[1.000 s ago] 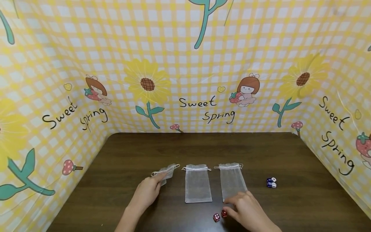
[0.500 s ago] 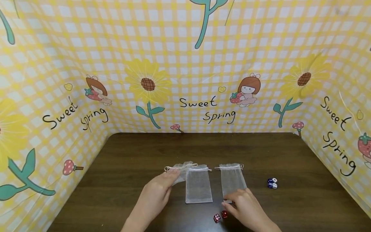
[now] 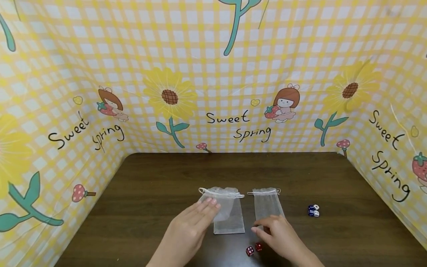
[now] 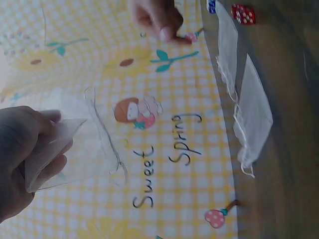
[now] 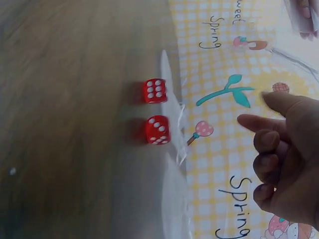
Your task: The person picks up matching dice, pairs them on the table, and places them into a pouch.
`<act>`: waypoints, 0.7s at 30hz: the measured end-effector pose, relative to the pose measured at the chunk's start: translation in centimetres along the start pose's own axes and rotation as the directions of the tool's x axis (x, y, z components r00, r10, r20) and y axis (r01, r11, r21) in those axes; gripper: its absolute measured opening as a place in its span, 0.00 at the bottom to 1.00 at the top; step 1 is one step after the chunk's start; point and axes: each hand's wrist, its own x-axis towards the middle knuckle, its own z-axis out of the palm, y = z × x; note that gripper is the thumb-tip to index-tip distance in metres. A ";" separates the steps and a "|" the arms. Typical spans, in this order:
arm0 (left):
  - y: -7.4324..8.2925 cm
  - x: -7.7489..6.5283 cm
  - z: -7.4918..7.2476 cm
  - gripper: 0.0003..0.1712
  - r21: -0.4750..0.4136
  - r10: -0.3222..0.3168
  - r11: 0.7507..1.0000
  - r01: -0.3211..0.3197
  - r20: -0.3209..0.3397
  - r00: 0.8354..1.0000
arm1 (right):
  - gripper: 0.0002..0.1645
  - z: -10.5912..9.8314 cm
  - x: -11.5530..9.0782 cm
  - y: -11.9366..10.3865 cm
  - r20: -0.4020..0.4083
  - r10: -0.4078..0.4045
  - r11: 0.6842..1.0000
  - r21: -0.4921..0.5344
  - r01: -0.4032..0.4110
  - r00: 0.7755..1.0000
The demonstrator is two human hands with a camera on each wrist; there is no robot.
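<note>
My left hand [image 3: 190, 228] grips a sheer white drawstring bag [image 4: 52, 152], its lower end between thumb and fingers in the left wrist view. In the head view this raised bag partly covers a second drawstring bag [image 3: 230, 226] lying flat on the table. A third such bag [image 3: 268, 204] lies to the right, its lower part hidden by my right hand [image 3: 280, 233]. That hand is raised with fingers loosely bent and nothing between them, as the right wrist view [image 5: 294, 159] confirms. Two red dice, one [image 3: 250, 251] beside the other [image 3: 258, 246], sit just below it.
A small cluster of blue and white dice [image 3: 313, 210] sits right of the bags. The dark wooden table [image 3: 150, 174] is bounded at the back and sides by a yellow checked cloth [image 3: 213, 81].
My left hand has lifted the left bag and carried it rightward, over the middle bag. My right hand has shifted slightly up and away from the red dice.
</note>
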 end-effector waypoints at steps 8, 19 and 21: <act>1.2 0.9 -0.4 0.23 0.098 0.154 0.984 -0.151 -0.030 0.988 | 0.11 -1.8 1.0 -1.9 0.042 0.039 0.820 0.570 -0.056 0.998; 2.2 0.8 0.4 0.33 0.105 0.267 0.958 -0.268 0.022 0.963 | 0.19 -3.0 2.1 -3.7 0.037 0.183 0.664 0.733 -0.151 0.982; 2.3 0.7 0.5 0.38 0.090 0.270 0.958 -0.273 0.043 0.962 | 0.14 -3.0 2.1 -3.9 0.051 0.241 0.658 0.726 -0.201 0.969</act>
